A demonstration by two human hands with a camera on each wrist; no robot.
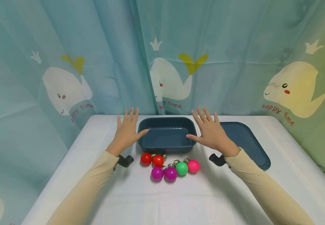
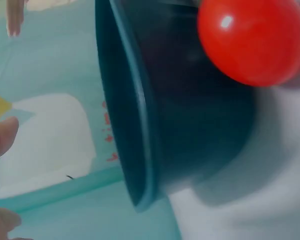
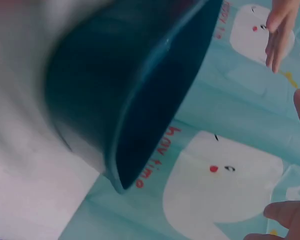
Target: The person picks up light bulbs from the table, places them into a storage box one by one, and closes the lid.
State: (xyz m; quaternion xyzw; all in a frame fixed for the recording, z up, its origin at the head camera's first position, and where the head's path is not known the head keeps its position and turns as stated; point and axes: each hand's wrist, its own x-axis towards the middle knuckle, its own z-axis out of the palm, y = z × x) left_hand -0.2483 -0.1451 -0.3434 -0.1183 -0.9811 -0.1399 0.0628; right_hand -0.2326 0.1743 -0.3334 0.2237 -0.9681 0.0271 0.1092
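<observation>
Both hands are held up with fingers spread, one on each side of a dark blue rectangular box (image 1: 166, 150). My left hand (image 1: 127, 132) is by the box's left end and holds nothing. By the right end is my right hand (image 1: 210, 132), also holding nothing. In front of the box lie several coloured bulbs with metal screw bases: a red bulb (image 1: 146, 158), an orange-red bulb (image 1: 158, 161), two purple bulbs (image 1: 157, 173), a green bulb (image 1: 182, 168) and a pink bulb (image 1: 193, 166). In the left wrist view a red bulb (image 2: 255, 40) sits close against the box wall.
A dark blue lid (image 1: 248, 145) lies flat on the white table (image 1: 156, 206) at the right, partly behind the right forearm. A blue-green curtain (image 1: 117, 78) with whale prints hangs along the table's back and sides. Each wrist wears a black camera mount (image 1: 125, 161).
</observation>
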